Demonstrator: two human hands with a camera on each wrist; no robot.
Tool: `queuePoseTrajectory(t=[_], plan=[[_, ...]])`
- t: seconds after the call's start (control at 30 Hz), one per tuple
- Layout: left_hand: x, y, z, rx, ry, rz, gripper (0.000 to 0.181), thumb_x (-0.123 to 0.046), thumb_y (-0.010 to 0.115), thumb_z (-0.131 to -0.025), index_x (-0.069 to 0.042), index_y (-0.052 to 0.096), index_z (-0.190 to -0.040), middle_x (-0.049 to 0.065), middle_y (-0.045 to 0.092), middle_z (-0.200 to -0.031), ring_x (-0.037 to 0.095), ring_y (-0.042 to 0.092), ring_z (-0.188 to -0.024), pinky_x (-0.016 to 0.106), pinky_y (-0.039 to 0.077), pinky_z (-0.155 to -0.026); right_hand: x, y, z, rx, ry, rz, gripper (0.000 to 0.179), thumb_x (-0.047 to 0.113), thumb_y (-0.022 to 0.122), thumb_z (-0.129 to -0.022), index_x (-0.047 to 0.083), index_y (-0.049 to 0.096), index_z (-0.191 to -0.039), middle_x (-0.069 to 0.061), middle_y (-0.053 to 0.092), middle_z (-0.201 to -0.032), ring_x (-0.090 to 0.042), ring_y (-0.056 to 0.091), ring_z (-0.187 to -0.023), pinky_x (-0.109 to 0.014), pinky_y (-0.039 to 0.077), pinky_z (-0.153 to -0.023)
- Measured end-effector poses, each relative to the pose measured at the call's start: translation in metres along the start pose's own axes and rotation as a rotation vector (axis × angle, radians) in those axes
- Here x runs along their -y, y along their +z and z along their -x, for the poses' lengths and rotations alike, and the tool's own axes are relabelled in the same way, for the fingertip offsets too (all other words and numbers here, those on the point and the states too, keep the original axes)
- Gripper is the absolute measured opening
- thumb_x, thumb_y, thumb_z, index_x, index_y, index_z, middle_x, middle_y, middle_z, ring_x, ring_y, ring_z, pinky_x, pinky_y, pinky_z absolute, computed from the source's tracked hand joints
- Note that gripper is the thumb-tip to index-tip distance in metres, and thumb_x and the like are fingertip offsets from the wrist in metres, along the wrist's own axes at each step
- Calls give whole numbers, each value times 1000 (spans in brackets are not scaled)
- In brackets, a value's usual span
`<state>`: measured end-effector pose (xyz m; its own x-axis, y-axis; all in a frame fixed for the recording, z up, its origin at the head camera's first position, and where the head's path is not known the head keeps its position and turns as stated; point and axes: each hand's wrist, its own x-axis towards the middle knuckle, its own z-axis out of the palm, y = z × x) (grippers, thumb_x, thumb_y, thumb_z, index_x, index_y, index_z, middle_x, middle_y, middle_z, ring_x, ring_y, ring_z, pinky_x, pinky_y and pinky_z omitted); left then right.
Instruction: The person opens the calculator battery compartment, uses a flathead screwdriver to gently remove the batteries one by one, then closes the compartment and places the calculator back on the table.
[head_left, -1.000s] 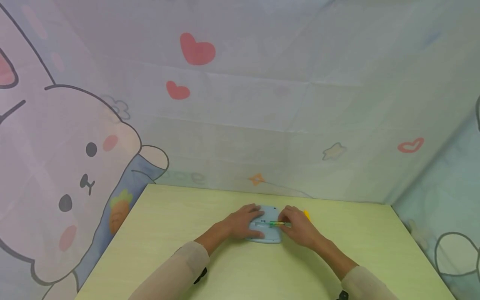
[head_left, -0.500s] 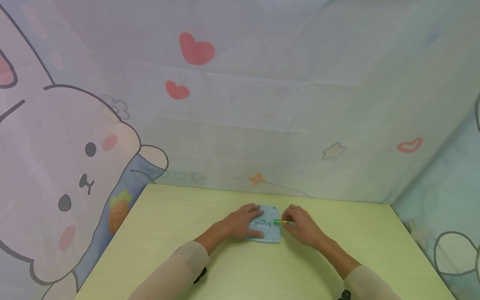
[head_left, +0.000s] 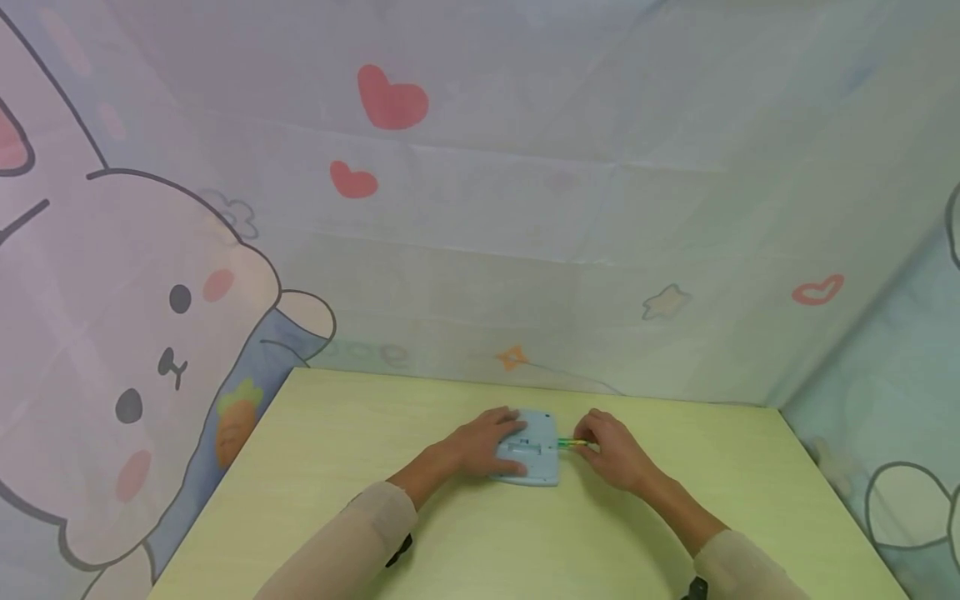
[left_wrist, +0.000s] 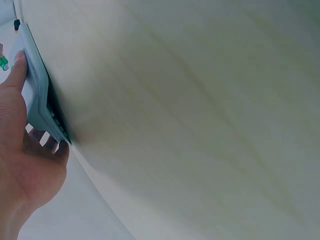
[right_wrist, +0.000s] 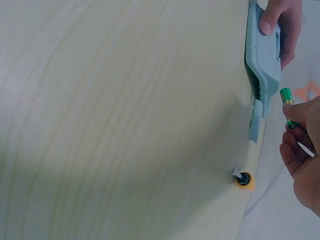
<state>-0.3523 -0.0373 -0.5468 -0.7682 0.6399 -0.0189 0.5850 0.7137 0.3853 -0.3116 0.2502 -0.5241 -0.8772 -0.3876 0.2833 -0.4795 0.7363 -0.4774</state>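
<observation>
A light-blue calculator-like device [head_left: 542, 468] lies back side up on the table, with a small slot [head_left: 525, 449] showing in its back. My left hand [head_left: 480, 446] holds the device at its left end. In the left wrist view the thumb lies on the back while other fingers curl at the edge. To the right, my right hand [head_left: 617, 454] pinches a green and yellow battery [right_wrist: 286, 94] between thumb and fingers. The battery is just off the device's right edge in the head view. Whether a second battery is in the fingers, I cannot tell.
In the right wrist view, a small light-blue flat piece [right_wrist: 255, 122] lies by the device's end. A screwdriver with a yellow handle [right_wrist: 245, 181] is close by. The pale wooden table [head_left: 360, 417] meets a printed cloth wall [head_left: 480, 250] at the back.
My right hand has moved right with the battery, from over the device's back to beyond its right edge. The left hand has stayed on the device. The yellow handle is now hidden in the head view.
</observation>
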Motion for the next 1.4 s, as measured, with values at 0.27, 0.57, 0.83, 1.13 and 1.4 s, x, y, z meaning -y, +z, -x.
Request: queuePoseTrajectory(t=[0.27, 0.57, 0.83, 1.13, 1.4], plan=[[-3, -4, 3, -4, 4, 8, 85, -64, 71, -94, -20, 45, -163, 2, 32, -172, 25, 25, -160, 46, 34, -122, -3, 0, 1, 9, 21, -4, 14, 1, 80, -93, 9, 69, -96, 2, 61, -94, -18, 61, -96, -36, 58, -84], [-1, -3, 4, 0, 7, 8, 85, -65, 70, -94, -21, 45, -163, 1, 31, -172, 25, 25, -160, 48, 35, -121, -6, 3, 4, 20, 40, 17, 14, -1, 79, -93, 8, 68, -94, 1, 61, -93, -16, 60, -92, -34, 56, -81], [1, 0, 3, 6, 5, 1, 85, -66, 69, -95, -24, 44, -164, -1, 30, -173, 23, 23, -160, 46, 34, -122, -11, 8, 8, 34, 51, 12, 15, -3, 78, -92, 8, 68, -93, 2, 60, -93, -14, 58, -91, -32, 55, -79], [0, 0, 4, 7, 7, 11, 85, -66, 69, -95, -23, 44, -164, -1, 30, -173, 23, 24, -160, 45, 33, -123, -15, 14, 11, 45, 62, -14, 17, -5, 78, -91, 9, 68, -93, 3, 60, -94, -14, 62, -90, -32, 57, -80], [-1, -1, 6, 0, 8, 6, 85, -66, 69, -95, -23, 44, -164, -1, 30, -172, 23, 24, -160, 45, 33, -123, -15, 15, 12, 47, 41, -1, 16, -2, 80, -91, 8, 69, -93, 3, 60, -92, -13, 61, -88, -32, 56, -79]])
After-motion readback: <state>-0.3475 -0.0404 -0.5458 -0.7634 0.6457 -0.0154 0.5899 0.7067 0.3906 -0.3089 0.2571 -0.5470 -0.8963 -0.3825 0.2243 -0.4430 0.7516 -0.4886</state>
